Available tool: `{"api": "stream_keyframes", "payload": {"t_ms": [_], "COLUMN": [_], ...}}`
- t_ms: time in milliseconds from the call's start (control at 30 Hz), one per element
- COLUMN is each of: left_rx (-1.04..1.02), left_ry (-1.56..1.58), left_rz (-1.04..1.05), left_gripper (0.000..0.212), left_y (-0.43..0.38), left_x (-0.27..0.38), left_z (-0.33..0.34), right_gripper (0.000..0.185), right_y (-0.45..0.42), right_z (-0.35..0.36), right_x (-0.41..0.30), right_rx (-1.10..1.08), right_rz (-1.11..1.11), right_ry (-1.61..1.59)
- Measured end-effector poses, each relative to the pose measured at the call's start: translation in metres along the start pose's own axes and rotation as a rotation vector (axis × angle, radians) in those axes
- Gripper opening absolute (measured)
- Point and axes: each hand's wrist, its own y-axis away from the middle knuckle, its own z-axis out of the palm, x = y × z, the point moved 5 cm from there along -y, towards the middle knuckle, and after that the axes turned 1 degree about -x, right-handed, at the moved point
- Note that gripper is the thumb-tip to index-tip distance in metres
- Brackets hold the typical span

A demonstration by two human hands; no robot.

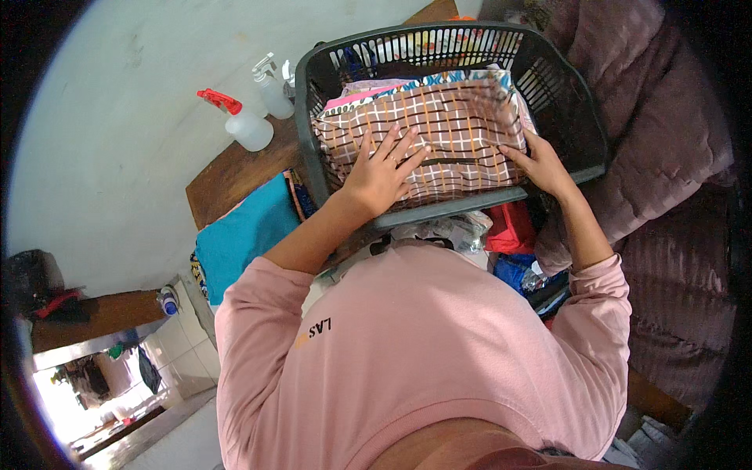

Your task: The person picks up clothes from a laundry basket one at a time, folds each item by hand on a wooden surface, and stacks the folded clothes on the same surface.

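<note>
A black plastic laundry basket [352,217] stands before me with its slatted far wall tilted into view. Inside it, a folded brown plaid cloth [452,117] lies on top of a stack of folded fabrics. Spread flat on this cloth is my left hand [385,170], fingers apart and a ring on one of them. At the cloth's right edge, my right hand [540,161] grips the fold, thumb on top and the other fingers partly hidden. A blue patterned fabric [452,76] and a pink fabric [358,103] show along the stack's far side.
Left of the basket, a red-topped spray bottle [249,130] and a pump bottle [275,97] stand on a wooden surface [226,182]. Folded teal cloth [249,235] lies nearer me. Brown bedding [658,135] borders the right side. A red item [510,226] and plastic packaging [464,229] sit below the rim.
</note>
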Motion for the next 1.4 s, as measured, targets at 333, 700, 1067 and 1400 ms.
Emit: {"api": "stream_keyframes", "payload": {"t_ms": [333, 700, 1067, 1400], "left_rx": [0.249, 0.743, 0.068, 0.618], "left_ry": [0.147, 0.454, 1.363, 1.583], "left_rz": [-0.025, 0.205, -0.41, -0.849], "left_gripper": [0.048, 0.036, 0.036, 0.028], "left_y": [0.009, 0.062, -0.018, 0.002], "left_x": [-0.005, 0.036, 0.056, 0.024], "left_z": [-0.014, -0.093, -0.006, 0.077], "right_gripper": [0.039, 0.03, 0.032, 0.031], "right_y": [-0.041, -0.091, -0.058, -0.025], "right_z": [-0.004, 0.021, 0.023, 0.002], "right_x": [-0.076, -0.129, -0.181, -0.188], "right_rx": [-0.162, -0.117, 0.129, 0.319], "right_rz": [0.014, -0.044, 0.168, 0.017], "right_ry": [-0.039, -0.446, -0.888, -1.164]}}
